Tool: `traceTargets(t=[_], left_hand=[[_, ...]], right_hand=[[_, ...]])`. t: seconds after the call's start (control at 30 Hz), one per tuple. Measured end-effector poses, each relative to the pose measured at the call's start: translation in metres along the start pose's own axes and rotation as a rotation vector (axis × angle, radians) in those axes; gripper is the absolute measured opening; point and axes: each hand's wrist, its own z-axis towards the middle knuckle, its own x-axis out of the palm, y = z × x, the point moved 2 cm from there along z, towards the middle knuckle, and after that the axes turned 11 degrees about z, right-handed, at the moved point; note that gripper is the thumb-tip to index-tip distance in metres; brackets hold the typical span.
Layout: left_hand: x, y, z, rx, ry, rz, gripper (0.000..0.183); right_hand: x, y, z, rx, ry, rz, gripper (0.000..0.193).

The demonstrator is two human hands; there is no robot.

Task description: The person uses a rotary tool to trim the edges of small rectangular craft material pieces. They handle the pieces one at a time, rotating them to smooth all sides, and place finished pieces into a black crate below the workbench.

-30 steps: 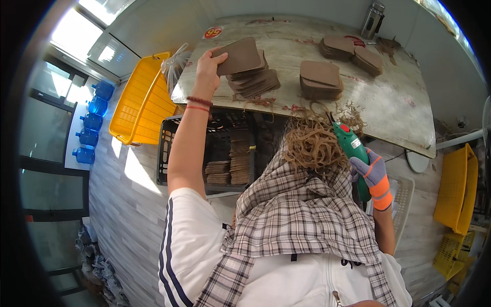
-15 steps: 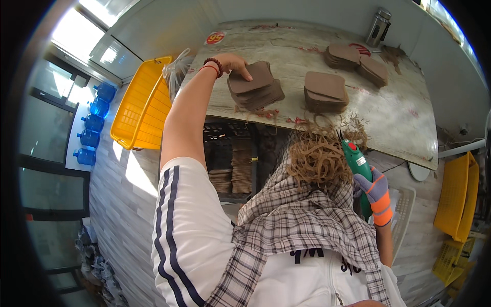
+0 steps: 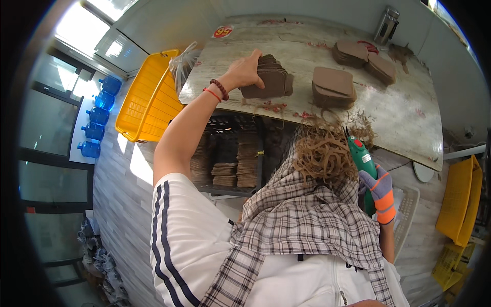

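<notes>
Left hand: We are spanning the left side of the fanned pile of brown pads (image 3: 276, 86) with our bare left hand (image 3: 244, 72), the thumb (image 3: 261, 84) lying to the near side and the fingers reaching over to the far side; we are touching the pads, but we cannot tell whether we are clenching them or only resting on them.
Fanned pile: It is sitting on the near left part of the table (image 3: 299, 52), directly right of our left palm.
Pad axis: The nearest layer is looking wider left to right than near to far, so its long side is running away rightward from the grip; the fanning is blurring this.
Nearer hand: Our left is touching the pile, while our right hand (image 3: 379, 190) is hanging well apart, nearer and to the right.
Green cutter: We are clasping the green cutter (image 3: 362, 159) in the gloved right hand, its blades pointing far and slightly left.
Brown strips: A tangle of strips (image 3: 325, 153) is lying on our plaid apron (image 3: 307, 225), just left of the cutter.
Other piles: A second pile (image 3: 332, 88) is standing to the right, and two more (image 3: 351, 53) are sitting farther right.
Black crate: The crate (image 3: 260, 175) is holding stacked pads (image 3: 247, 162) below the table's near left edge.
</notes>
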Motion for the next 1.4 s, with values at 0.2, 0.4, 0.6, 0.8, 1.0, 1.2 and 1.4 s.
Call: traceTargets(t=[0.2, 0.4, 0.6, 0.8, 1.0, 1.2, 1.4], left_hand=[[-0.057, 0.063, -0.033, -0.242, -0.392, 0.084, 0.081], [0.031, 0.139, -0.025, -0.351, -0.187, 0.284, 0.081], [0.049, 0.153, -0.013, -0.333, -0.145, 0.143, 0.082], [0.052, 0.165, -0.049, -0.159, -0.606, -1.043, 0.077], [0.107, 0.168, -0.068, -0.206, -0.774, -1.043, 0.068], [0.074, 0.186, -0.126, -0.131, -0.715, -0.996, 0.061], [0.055, 0.153, -0.236, -0.347, -0.417, -0.083, 0.057]], right_hand=[[-0.009, -0.009, -0.005, -0.045, -0.056, 0.052, 0.034], [-0.004, 0.000, -0.002, 0.003, -0.068, 0.007, 0.033], [0.004, 0.002, 0.001, 0.038, -0.055, -0.022, 0.033], [0.004, -0.004, 0.002, 0.032, -0.098, -0.066, 0.027], [0.002, -0.005, 0.005, 0.069, -0.067, -0.043, 0.027], [0.001, -0.012, -0.004, 0.062, -0.150, -0.031, 0.023], [-0.031, -0.025, -0.002, 0.070, -0.240, -0.062, 0.021]])
